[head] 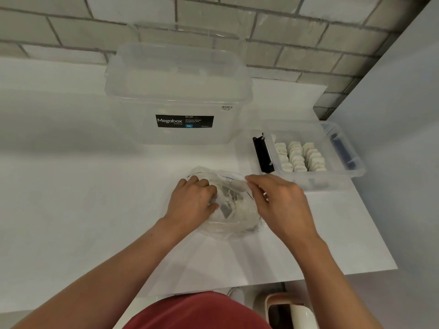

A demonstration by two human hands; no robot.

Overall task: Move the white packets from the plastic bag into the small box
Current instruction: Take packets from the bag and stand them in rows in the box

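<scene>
Red cloth (197,312) fills the bottom middle of my head view, closest to me. Higher up, near the middle, I see the left hand (191,201) with its fingers curled, gripping the left side of the plastic bag (237,222). The right hand (281,203) is just beside it on the right, and its thumb and fingertips pinch the bag's top edge. The bag lies on the white table (71,198) between both hands. Inside it I see some white packets (240,207), all bunched up. The small box (354,172) sits at the middle right of the frame, near the right hand but not touching it. It is open, and more packets (299,156) stand in rows inside. A black clip (260,153) sits on its left end. A big clear box (178,91) with a black label stands in the upper middle, in front of a brick wall (297,43).
</scene>
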